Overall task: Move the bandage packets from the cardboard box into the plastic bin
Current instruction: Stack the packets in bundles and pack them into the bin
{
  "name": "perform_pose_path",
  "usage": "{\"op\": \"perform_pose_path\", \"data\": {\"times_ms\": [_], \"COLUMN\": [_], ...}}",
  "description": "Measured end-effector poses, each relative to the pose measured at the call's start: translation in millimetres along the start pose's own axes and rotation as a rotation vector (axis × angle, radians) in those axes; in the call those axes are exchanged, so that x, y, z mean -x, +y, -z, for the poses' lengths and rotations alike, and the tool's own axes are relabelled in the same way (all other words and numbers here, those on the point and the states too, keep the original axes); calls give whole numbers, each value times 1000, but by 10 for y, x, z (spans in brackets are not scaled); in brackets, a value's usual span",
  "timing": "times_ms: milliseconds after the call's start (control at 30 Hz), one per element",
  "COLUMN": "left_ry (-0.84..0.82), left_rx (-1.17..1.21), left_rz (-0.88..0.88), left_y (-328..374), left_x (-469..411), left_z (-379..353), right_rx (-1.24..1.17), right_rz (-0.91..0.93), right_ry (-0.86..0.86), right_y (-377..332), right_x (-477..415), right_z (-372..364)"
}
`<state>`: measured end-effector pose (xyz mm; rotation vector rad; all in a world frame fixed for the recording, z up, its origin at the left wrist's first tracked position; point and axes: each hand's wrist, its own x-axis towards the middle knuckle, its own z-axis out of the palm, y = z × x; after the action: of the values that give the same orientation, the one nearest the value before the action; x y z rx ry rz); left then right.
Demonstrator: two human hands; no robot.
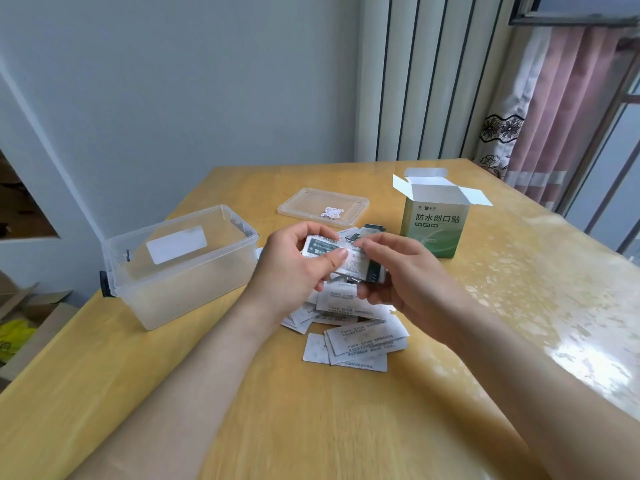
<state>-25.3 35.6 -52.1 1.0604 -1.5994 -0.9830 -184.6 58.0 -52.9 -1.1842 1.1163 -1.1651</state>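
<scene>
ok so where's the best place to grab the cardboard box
Probably the cardboard box by its green side walls, below the flaps, coming in from the near side. It stands upright on the table and its white flaps are splayed open on top, so a grip from above would likely just bend them.

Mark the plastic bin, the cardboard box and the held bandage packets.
plastic bin (187, 292), head view, near side wall.
cardboard box (436, 233), head view, green printed front face.
bandage packets (320, 245), head view, top packet's dark printed face.
</scene>
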Motion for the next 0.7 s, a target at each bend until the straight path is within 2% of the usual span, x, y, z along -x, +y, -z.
{"op": "perform_pose_path", "data": {"times_ms": [100,233,400,500,633,700], "left_ry": [-36,-18,21,19,-185,-139], "left_rx": [-65,-85,-61,-53,9,-25], "left_rz": [-11,-89,-364,-342,-201,-217], "left_y": [-30,-9,70,111,153,131], "left_x": [18,19,65,49,21,20], "left_z": [-65,-65,-44,2,118,88], "right_rx": [25,-172,-426,-493,-539,-577], "right_rz": [2,-107,-145,-163,-185,-183], "right_ry": [31,-28,-125,-159,-171,-173], "right_y": [69,100,46,32,34,26], "right_x": [29,53,60,75,58,48], "right_z": [-102,-175,-192,-209,-199,-178]}}
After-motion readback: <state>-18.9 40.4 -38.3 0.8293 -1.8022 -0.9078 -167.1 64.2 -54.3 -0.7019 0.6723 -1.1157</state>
